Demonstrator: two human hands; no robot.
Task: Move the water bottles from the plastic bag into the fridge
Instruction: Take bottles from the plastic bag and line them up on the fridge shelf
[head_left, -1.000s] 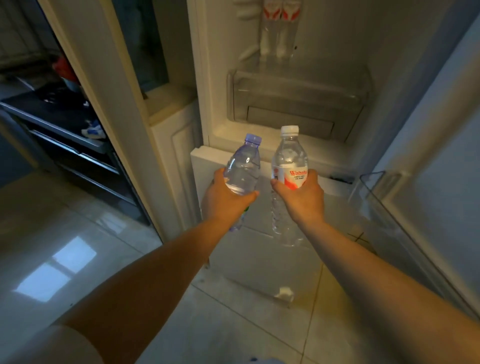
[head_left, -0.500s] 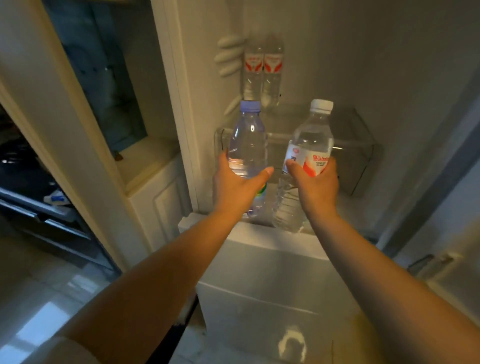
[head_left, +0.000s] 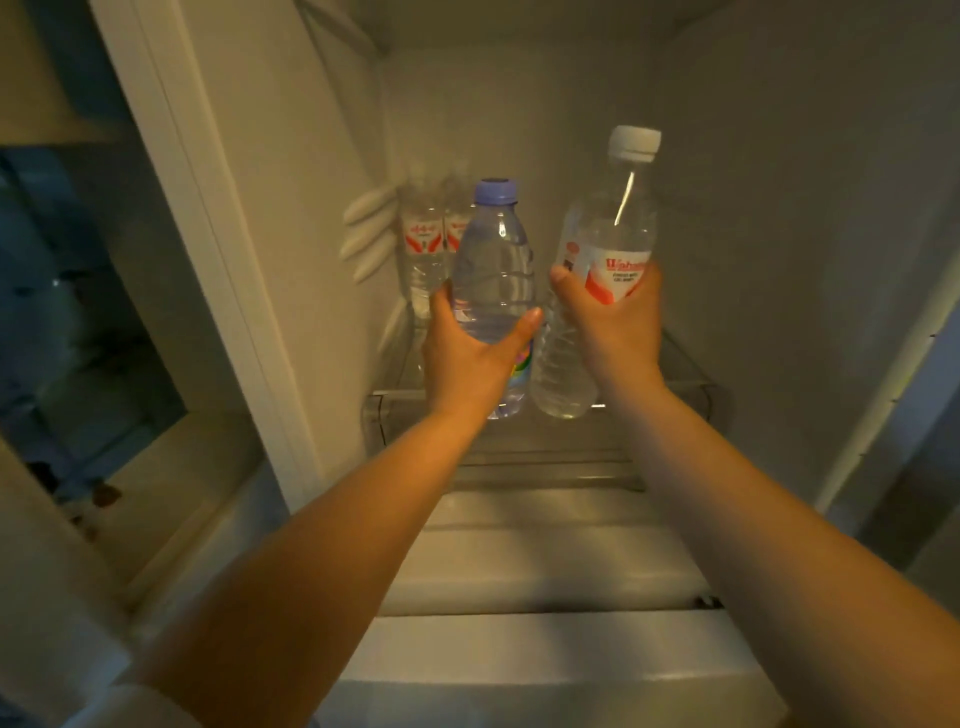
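My left hand (head_left: 467, 358) grips a clear water bottle with a blue cap (head_left: 493, 270), held upright. My right hand (head_left: 615, 317) grips a clear bottle with a white cap and a red and white label (head_left: 605, 244), tilted a little to the right. Both bottles hang just above the front edge of the glass fridge shelf (head_left: 685, 387), inside the open fridge. Two more bottles with red labels (head_left: 434, 244) stand at the back left of that shelf. The plastic bag is out of view.
The white fridge side wall (head_left: 291, 208) with moulded ribs rises on the left. A clear drawer (head_left: 550, 457) sits under the shelf, and a closed white lower compartment (head_left: 545, 623) below that. A cabinet ledge (head_left: 171, 467) lies to the left of the fridge.
Both hands have lifted the bottles up and forward into the fridge, from the level of the drawer to the shelf. The view has tilted up and moved closer.
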